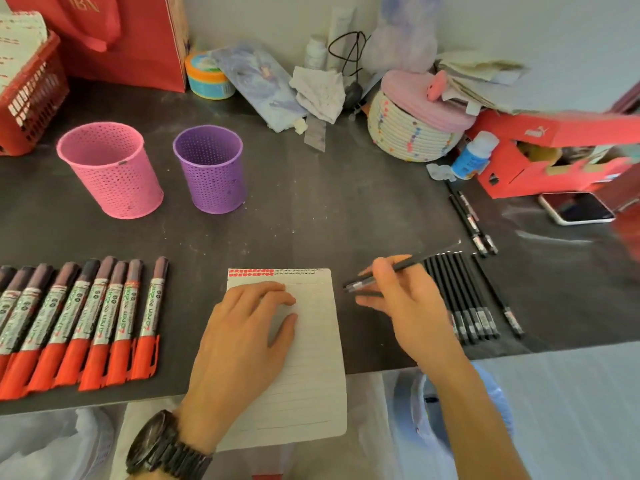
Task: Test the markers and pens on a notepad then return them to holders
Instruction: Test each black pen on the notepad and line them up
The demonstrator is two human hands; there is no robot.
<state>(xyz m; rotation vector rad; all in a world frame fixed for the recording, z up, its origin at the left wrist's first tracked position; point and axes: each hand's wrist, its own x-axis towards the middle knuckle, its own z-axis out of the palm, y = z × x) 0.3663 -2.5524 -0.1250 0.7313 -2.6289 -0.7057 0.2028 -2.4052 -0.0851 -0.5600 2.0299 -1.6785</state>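
Notepad (311,341) at the table's (311,220) near edge, left hand (242,334) flat on it, fingers straight; right hand (405,299) pinches one black pen (398,268) just beside it. Two holders behind: pink holder (110,171), purple holder (211,171). At least nine red-capped markers (100,313) lie left; red bag (138,39) reads "IBN".

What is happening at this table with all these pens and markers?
A person is testing pens on a notepad. The left hand rests flat on the page, and the right hand holds a black pen just right of it. The page's top already carries red marks and dark scribbles. Red markers lie in a row on the left and black pens on the right. Nothing sticks out of the pink holder or the purple holder.
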